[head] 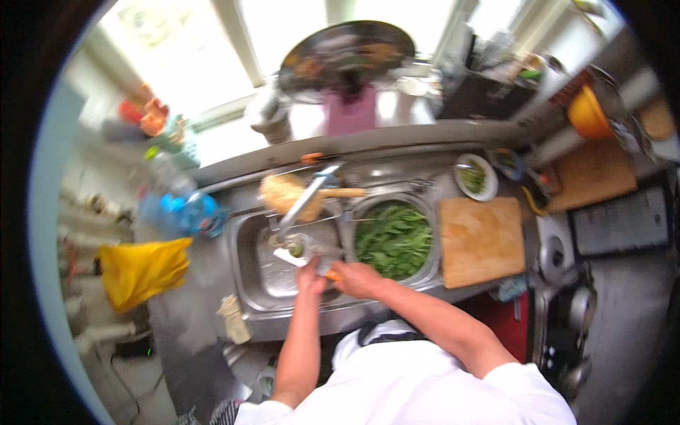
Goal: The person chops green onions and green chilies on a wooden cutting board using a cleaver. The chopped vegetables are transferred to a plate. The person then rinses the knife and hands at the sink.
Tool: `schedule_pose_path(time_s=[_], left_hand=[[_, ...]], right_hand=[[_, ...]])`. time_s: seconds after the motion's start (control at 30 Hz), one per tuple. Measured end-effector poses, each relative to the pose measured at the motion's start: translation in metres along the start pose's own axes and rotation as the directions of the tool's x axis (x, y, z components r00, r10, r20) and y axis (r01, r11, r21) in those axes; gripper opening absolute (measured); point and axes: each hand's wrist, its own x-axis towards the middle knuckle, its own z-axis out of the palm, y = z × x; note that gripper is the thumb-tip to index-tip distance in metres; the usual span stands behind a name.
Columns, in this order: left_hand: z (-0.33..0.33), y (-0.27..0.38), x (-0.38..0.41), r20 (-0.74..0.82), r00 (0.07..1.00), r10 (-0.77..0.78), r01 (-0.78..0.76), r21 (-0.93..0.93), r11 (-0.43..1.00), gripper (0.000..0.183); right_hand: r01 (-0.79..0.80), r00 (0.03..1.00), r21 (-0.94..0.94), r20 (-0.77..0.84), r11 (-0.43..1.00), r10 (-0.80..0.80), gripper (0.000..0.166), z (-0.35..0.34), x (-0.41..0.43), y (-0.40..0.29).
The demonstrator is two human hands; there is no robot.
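Over the right edge of the stainless steel sink [260,287], my left hand [312,277] meets a small white or clear thing that is too blurred to name. My right hand [357,279] is closed on an orange handle [333,275] whose other end points toward my left hand. Under the faucet [308,204], a white piece [289,257] and a small green thing [296,249] show in the basin. Right of the sink, leafy greens [393,241] fill a round metal bowl beside my right hand.
A wooden cutting board [481,241] lies right of the greens, with a white bowl [475,177] of chopped greens behind it. A brush or sponge-like tan object [287,195] is behind the basin. A yellow cloth or bag [143,271], blue plastic bottles [194,212] and a beige cloth [232,319] are at left.
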Motion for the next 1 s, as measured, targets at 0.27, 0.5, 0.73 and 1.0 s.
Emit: schedule_pose_path(time_s=[0.27, 0.5, 0.73, 1.0], left_hand=[[-0.042, 0.049, 0.056, -0.052, 0.997, -0.06, 0.053, -0.123, 0.991, 0.032], [-0.014, 0.037, 0.037, -0.057, 0.997, -0.046, 0.056, 0.2, 0.978, 0.022], [-0.014, 0.061, 0.038, -0.126, 0.75, 0.649, -0.536, 0.46, 0.708, 0.039], [0.029, 0.081, -0.025, 0.084, 0.437, 0.896, -0.585, 0.783, 0.212, 0.019]], right_hand=[[0.133, 0.991, 0.006, -0.008, 0.991, -0.133, 0.04, 0.007, -0.013, -0.007], [-0.009, 1.0, 0.016, -0.011, 1.0, 0.009, 0.039, -0.01, -0.026, -0.007], [-0.118, 0.993, 0.553, 0.063, 0.825, 0.099, 0.046, 0.02, -0.026, 0.004], [-0.365, 0.93, 0.762, 0.276, 0.535, 0.241, 0.039, -0.017, -0.056, -0.012]])
